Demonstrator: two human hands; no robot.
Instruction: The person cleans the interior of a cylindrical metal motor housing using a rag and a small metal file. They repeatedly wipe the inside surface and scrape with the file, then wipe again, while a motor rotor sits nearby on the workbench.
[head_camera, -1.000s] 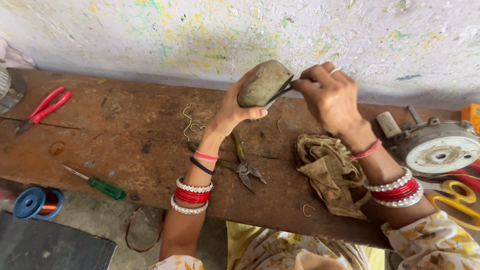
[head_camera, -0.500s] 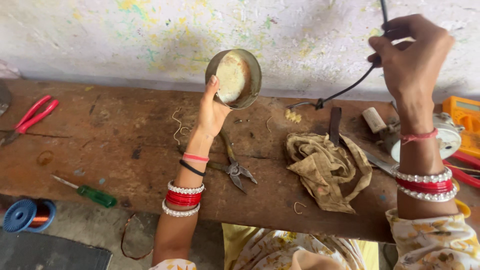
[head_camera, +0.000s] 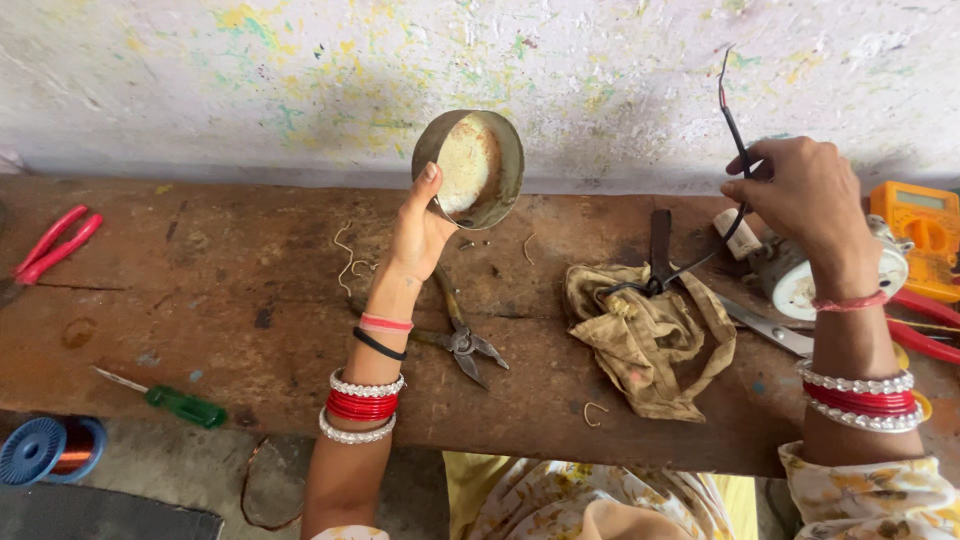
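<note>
Tin (head_camera: 470, 168) sits tilted in my left hand (head_camera: 418, 232), fingers clamped on its rim, held above the wooden surface (head_camera: 200, 300) near the wall. My right hand (head_camera: 805, 200) pinches a black wire (head_camera: 735, 130) that trails down to the rag (head_camera: 645, 335). Pliers (head_camera: 462, 335) lie below the tin.

A worn wooden workbench (head_camera: 200, 300) is running along a paint-flecked wall (head_camera: 250, 80). Red-handled pliers (head_camera: 50, 245) are lying at its far left end, and a green-handled screwdriver (head_camera: 180, 405) is resting near the front edge. Metal snips (head_camera: 462, 335) are lying mid-bench, just beside a crumpled tan rag (head_camera: 650, 335). An orange multimeter (head_camera: 925, 235) is sitting at the right end. A blue spool of copper wire (head_camera: 45, 450) is lying on the floor below.
</note>
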